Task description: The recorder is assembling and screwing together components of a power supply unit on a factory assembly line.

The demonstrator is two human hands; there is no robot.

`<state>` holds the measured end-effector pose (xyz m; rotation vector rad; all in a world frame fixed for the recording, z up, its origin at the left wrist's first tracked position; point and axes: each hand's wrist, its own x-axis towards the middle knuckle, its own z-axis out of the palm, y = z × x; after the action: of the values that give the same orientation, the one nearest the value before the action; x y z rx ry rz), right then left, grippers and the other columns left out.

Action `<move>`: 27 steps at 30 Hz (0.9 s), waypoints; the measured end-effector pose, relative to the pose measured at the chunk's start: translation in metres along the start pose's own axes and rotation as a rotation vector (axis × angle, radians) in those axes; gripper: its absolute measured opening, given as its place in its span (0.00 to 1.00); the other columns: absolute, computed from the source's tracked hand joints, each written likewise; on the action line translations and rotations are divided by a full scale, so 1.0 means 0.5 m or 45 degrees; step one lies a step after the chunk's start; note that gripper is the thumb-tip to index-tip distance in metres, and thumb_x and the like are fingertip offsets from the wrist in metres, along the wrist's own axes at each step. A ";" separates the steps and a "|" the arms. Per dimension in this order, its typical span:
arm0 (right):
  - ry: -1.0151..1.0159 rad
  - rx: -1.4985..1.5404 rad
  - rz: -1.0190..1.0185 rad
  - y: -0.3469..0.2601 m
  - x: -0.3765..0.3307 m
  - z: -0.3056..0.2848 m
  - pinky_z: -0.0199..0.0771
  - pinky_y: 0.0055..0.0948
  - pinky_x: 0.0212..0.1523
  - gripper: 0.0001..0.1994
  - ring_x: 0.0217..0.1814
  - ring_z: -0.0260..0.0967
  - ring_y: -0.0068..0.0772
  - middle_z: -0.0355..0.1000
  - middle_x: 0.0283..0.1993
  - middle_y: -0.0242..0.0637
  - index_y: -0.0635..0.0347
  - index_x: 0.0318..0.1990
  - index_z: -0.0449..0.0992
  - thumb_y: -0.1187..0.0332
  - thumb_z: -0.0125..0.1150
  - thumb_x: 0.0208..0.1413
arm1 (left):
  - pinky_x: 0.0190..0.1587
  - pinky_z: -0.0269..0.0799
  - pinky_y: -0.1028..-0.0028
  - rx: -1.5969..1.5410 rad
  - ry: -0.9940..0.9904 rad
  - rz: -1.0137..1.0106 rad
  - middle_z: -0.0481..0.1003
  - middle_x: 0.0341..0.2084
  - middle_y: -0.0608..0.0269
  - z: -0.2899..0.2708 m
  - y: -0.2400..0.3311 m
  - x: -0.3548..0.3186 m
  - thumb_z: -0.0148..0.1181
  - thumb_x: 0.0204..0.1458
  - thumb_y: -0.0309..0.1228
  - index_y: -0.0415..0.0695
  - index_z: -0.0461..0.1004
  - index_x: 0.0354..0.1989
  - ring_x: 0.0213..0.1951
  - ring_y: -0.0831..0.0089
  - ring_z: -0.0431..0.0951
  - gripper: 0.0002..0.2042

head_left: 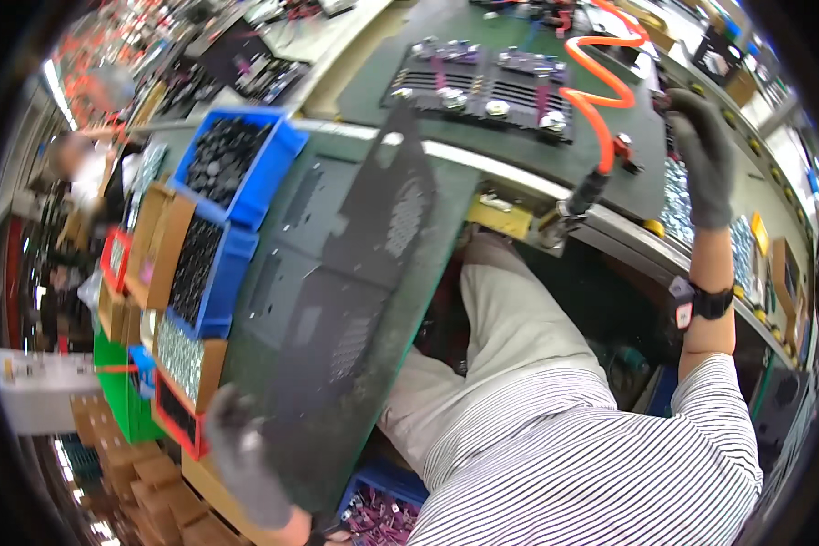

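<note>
My left hand [244, 455], in a grey glove, is at the lower left beside a red bin [178, 415] of small dark parts. Its fingers are bent and blurred around a pale glint too small to name. My right hand [706, 159], gloved too, reaches over the right-hand bench, its fingers loosely curved and apart, with nothing visible in them. Under it lie many small silvery parts [676, 202]. Between my hands, black sheet-metal panels [337, 300] with cutouts and vent holes lie on the green bench top [373, 387].
Blue bins [280, 168] of black parts and a cardboard box [180, 357] of silvery parts line the left edge. A black fixture [482, 91] stands on the far bench. An orange coiled hose [601, 109] carries a power driver [573, 205]. Purple parts [378, 519] fill a low blue bin.
</note>
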<state>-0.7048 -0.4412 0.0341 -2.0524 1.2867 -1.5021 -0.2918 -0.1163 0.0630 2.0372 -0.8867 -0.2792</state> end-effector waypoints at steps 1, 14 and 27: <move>-0.062 -0.050 0.284 0.046 0.003 -0.012 0.67 0.20 0.43 0.15 0.43 0.67 0.20 0.71 0.41 0.32 0.60 0.49 0.71 0.72 0.57 0.53 | 0.51 0.63 0.70 -0.056 0.025 0.028 0.69 0.47 0.57 -0.016 0.024 0.012 0.48 0.49 0.29 0.37 0.65 0.52 0.50 0.71 0.68 0.20; -0.389 -0.312 0.489 0.199 -0.061 0.023 0.69 0.30 0.41 0.25 0.40 0.68 0.33 0.70 0.38 0.37 0.55 0.53 0.66 0.66 0.65 0.45 | 0.54 0.60 0.70 0.219 -0.403 0.476 0.67 0.47 0.55 0.039 0.332 0.133 0.51 0.48 0.36 0.35 0.63 0.55 0.51 0.68 0.66 0.25; -0.588 1.061 -0.062 -0.144 -0.093 0.175 0.69 0.24 0.38 0.22 0.38 0.67 0.25 0.66 0.36 0.33 0.62 0.39 0.67 0.81 0.67 0.32 | 0.41 0.69 0.74 0.650 -0.818 0.465 0.76 0.33 0.56 0.190 0.391 0.210 0.57 0.50 0.39 0.39 0.72 0.45 0.36 0.71 0.76 0.18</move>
<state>-0.5959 -0.3867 0.0177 -1.6943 0.3354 -1.1779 -0.3578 -0.3194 0.1751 2.2094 -1.8577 -0.5631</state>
